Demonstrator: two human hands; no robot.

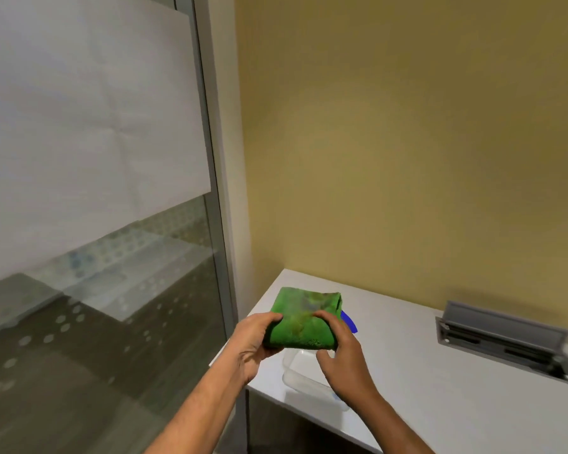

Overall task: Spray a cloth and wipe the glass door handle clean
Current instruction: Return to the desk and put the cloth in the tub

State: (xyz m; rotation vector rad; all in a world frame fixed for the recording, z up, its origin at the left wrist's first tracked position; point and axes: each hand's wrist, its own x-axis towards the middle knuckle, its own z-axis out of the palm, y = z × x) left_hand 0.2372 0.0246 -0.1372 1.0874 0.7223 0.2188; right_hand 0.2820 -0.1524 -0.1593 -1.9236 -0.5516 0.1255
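While both hands hold it up above the near corner of the table (pixel 440 404), the green cloth (pixel 304 319) sits folded into a thick pad between them. The left hand (pixel 254 342) grips the cloth's left edge, thumb on top and fingers curled beneath. The right hand (pixel 341 358) closes on the lower right part, its thumb pressed onto the upper face and the fingers wrapped under the fold. Both forearms are bare and rise from the bottom of the view, converging toward the cloth. The cloth's upper face shows darker, mottled patches; no writing or label can be read on it or anywhere else.

Just below the hands, a clear plastic container (pixel 304 376) rests on the white table, partly hidden by the right hand. A blue object (pixel 350 322) pokes out behind the cloth's right edge; what it is cannot be told. Farther right, a grey flip-up cable box (pixel 502 342) is set into the tabletop with its lid raised. Behind the table stands a yellow wall (pixel 407 142). To the left, a glass panel (pixel 95 290) in a grey frame carries a frosted white band above and rows of pale dots lower down. No door handle shows.
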